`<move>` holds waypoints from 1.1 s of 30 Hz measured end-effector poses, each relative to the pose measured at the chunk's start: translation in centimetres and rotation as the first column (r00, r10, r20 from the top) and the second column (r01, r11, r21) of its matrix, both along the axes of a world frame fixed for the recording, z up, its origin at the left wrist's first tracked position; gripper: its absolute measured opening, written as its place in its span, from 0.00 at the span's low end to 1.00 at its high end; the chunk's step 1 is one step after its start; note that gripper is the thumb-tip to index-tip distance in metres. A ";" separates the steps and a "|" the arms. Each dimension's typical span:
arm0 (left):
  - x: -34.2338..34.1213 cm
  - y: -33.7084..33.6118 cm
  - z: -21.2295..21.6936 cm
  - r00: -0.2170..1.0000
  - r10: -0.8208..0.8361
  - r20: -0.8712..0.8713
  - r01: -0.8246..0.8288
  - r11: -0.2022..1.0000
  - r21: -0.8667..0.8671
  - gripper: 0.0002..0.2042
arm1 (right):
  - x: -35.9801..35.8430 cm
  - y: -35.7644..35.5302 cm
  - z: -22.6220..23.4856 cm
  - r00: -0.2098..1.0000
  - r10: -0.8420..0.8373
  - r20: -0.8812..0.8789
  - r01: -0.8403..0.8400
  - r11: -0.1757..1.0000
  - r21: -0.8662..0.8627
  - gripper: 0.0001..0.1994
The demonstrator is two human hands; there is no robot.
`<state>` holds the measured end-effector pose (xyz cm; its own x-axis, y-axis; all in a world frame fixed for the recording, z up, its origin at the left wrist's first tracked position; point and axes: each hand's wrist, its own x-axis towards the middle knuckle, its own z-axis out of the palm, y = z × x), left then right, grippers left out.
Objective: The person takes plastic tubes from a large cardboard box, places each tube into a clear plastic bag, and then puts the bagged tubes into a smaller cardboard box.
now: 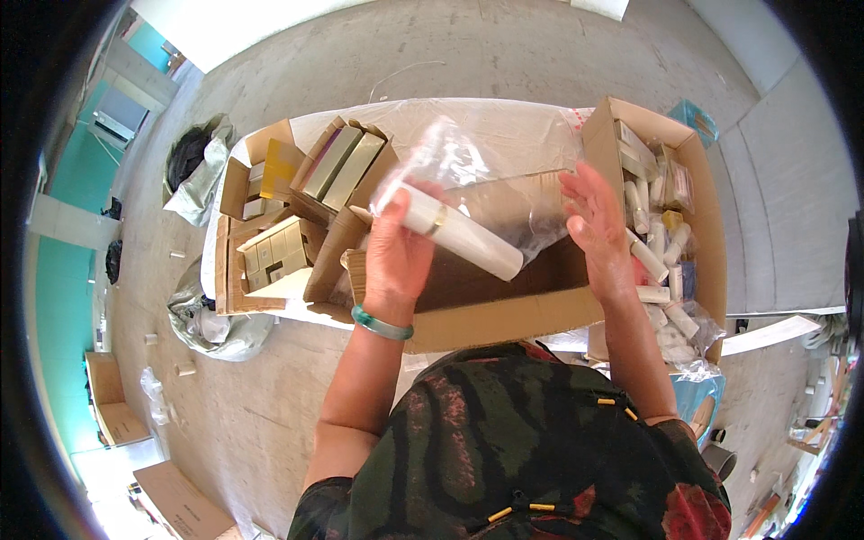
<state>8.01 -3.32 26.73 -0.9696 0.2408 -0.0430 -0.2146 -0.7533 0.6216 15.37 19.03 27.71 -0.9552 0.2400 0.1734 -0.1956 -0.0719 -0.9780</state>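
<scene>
Gripping a white tube (463, 236) with my left hand (396, 252), fingers wrapped around it inside a clear plastic bag (468, 162); my right hand (594, 225), fingers spread wide, touches the bag above the open cardboard box (504, 315).

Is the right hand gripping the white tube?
No, the left hand holds the white tube; the right hand is open beside the clear plastic bag.

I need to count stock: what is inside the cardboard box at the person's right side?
The cardboard box holds many white tubes standing or lying loose, with small packets at the far end. The right hand covers part of it; lower layers are hidden.
</scene>
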 end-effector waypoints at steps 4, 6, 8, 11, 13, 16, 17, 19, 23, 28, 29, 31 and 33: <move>-0.5 0.1 -0.7 0.998 0.026 0.056 -0.033 0.992 0.121 0.18 | 1.0 -0.4 -4.2 0.966 0.212 0.148 -0.166 0.947 -0.277 0.34; -0.4 0.7 -1.3 0.998 -0.010 0.056 0.002 0.990 0.139 0.18 | 1.2 -1.0 -4.8 0.924 0.315 0.216 -0.225 0.907 -0.357 0.28; -0.5 1.3 -1.9 0.996 -0.073 0.043 0.065 0.983 0.170 0.17 | 1.0 -1.5 -5.0 0.884 0.329 0.333 -0.208 0.913 -0.351 0.21; -0.2 0.7 -1.3 0.989 -0.147 0.025 0.148 0.988 -0.047 0.20 | 0.5 -1.5 -4.5 0.900 0.252 0.355 -0.120 0.927 -0.355 0.14; -1.1 -0.9 -1.8 0.957 -0.289 0.022 0.288 0.941 -0.180 0.23 | 0.5 -0.6 -4.6 0.903 0.230 0.363 -0.127 0.950 -0.284 0.14; -1.3 -2.5 -1.1 0.925 -0.352 0.144 0.380 0.846 -0.373 0.23 | 0.4 0.7 -4.5 0.899 0.230 0.373 -0.165 0.966 -0.199 0.14; -1.5 -2.9 -1.2 0.927 -0.338 0.165 0.376 0.821 -0.430 0.21 | 0.4 1.0 -4.0 0.890 0.252 0.380 -0.190 0.962 -0.195 0.14; -1.8 -3.4 -0.7 0.916 -0.381 0.129 0.388 0.752 -0.532 0.19 | 0.4 1.1 -3.8 0.885 0.273 0.378 -0.231 0.961 -0.154 0.14; -1.7 -3.4 -1.2 0.934 -0.331 0.133 0.344 0.736 -0.583 0.13 | 0.4 0.7 -3.9 0.913 0.290 0.288 -0.285 0.957 -0.062 0.13; -1.0 -3.0 -1.7 0.952 -0.278 0.130 0.307 0.847 -0.435 0.08 | 0.7 1.1 -4.3 0.938 0.310 0.155 -0.306 0.951 -0.046 0.10; -0.8 -3.0 -1.8 0.952 -0.281 0.120 0.306 0.870 -0.387 0.08 | 0.8 1.3 -4.3 0.934 0.338 0.117 -0.335 0.941 -0.045 0.10; -0.6 -3.1 -2.0 0.948 -0.288 0.137 0.317 0.896 -0.310 0.09 | 1.1 1.2 -3.5 0.926 0.371 0.075 -0.374 0.927 0.032 0.10; -0.5 -3.3 -2.2 0.936 -0.296 0.192 0.339 0.905 -0.256 0.10 | 1.6 0.7 -1.8 0.921 0.383 0.067 -0.389 0.903 0.181 0.12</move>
